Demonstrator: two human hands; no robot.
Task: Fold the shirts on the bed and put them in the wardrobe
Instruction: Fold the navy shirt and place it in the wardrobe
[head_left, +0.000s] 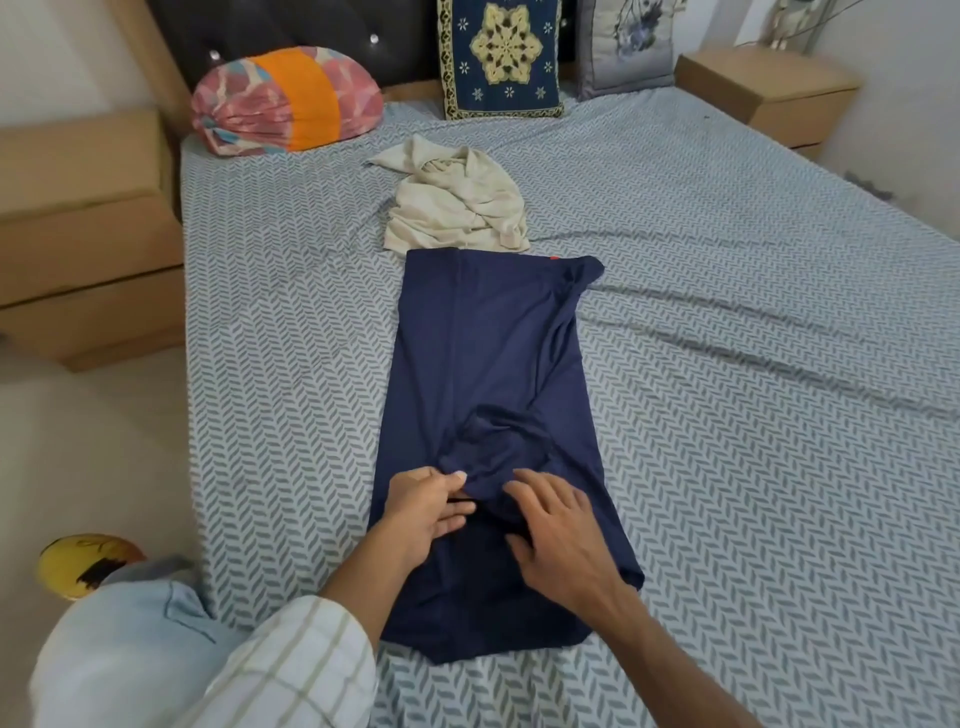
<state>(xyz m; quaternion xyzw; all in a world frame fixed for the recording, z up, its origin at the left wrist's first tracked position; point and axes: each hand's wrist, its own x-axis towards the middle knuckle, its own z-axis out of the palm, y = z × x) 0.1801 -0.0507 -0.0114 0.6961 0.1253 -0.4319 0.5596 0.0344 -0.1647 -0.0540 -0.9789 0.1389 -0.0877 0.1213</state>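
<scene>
left hand (423, 506) pinched a bunched fold of the navy shirt (488, 364) on the bed (727, 312); right hand (558, 525) lay spread on it, fingers wide.

Cream checked sleeve (291, 660) (left arm), pale blue jeans (119, 649).

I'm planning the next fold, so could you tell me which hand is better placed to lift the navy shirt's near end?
Probably the left hand: it already pinches the navy shirt, while the right hand lies flat on it.
</scene>
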